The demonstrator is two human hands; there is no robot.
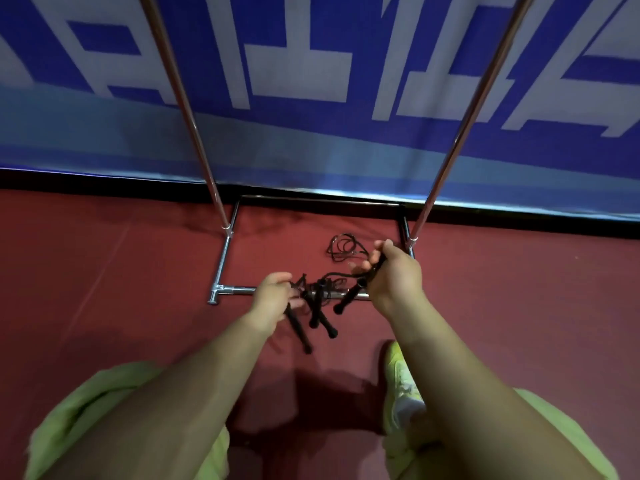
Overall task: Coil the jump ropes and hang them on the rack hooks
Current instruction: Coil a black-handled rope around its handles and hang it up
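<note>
right hand (pixel 388 271): I've got it gripping black rope handles (pixel 349 296)
left hand (pixel 273 299): pinching tangled cord (pixel 311 289) (bit blurry)
floor (pixel 138 271): loose coil (pixel 344 247) inside rack base (pixel 225 251)

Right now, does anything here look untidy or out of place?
Yes. Several black jump ropes lie tangled on the red floor across the rack's base bar, not hung. One loose rope coil lies apart inside the base.
</note>
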